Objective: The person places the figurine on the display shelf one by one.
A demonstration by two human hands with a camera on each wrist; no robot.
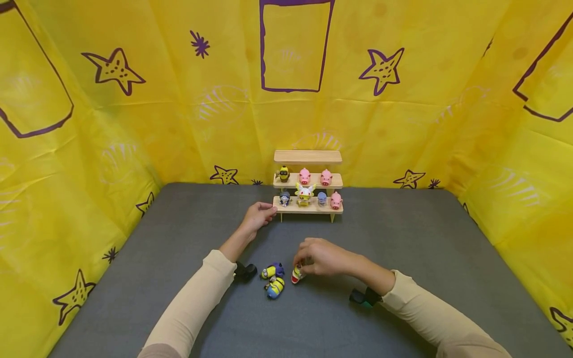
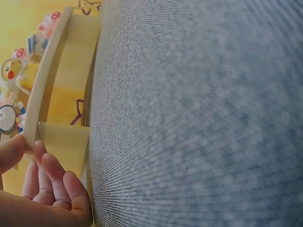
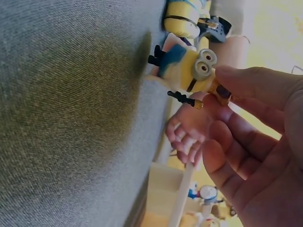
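My right hand [image 1: 301,266] pinches a small minion figure [image 1: 297,274] just above the grey mat; the right wrist view shows its goggles and blue overalls [image 3: 189,71] between thumb and fingers. Two more minion figures lie on the mat just to its left, one purple-and-yellow [image 1: 273,270] and one yellow-and-blue [image 1: 275,287]. My left hand [image 1: 268,213] reaches to the wooden three-tier shelf [image 1: 308,158] and grips the left end of its lowest board [image 2: 33,118] between thumb and fingers [image 2: 47,177].
The shelf stands at the back of the grey mat [image 1: 403,248], with several small figures on its two lower boards, among them pink pigs [image 1: 326,177]. Yellow star-printed cloth [image 1: 134,124] walls the mat at the back and both sides.
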